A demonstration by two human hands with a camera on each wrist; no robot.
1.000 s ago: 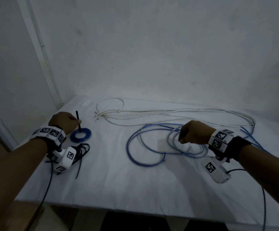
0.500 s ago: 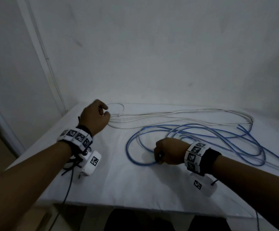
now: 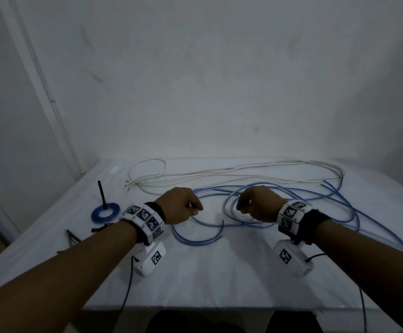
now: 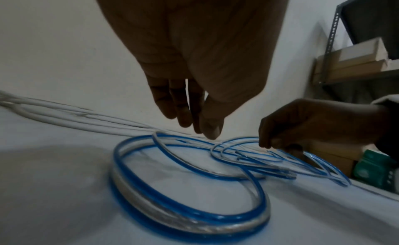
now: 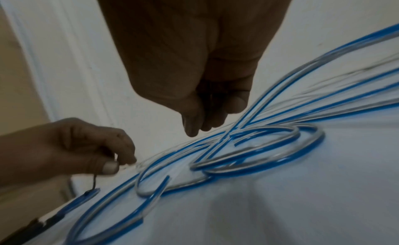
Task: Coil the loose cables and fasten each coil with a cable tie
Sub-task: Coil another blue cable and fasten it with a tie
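A long blue cable (image 3: 200,241) lies in loose loops across the middle of the white table (image 3: 195,280). A white cable (image 3: 219,174) is strewn behind it. My left hand (image 3: 196,209) pinches a strand of the blue cable at the left loop, thumb against forefinger as the right wrist view shows (image 5: 121,163). My right hand (image 3: 240,209) is curled on the strands of the right loops, its fingertips (image 4: 267,144) down on the blue cable (image 4: 194,212). In the right wrist view a strand of the blue cable (image 5: 280,156) rises past those fingers.
A blue tape ring (image 3: 105,212) with a black stick (image 3: 101,193) standing in it sits at the left. Black cable ties (image 3: 71,236) lie near the left edge. A wall stands close behind the table. Shelving with boxes (image 4: 356,64) is off to the right.
My left hand has come from the white cable's end at the back left to the blue cable's left loop. My right hand has shifted from the near loop to the right-hand loops.
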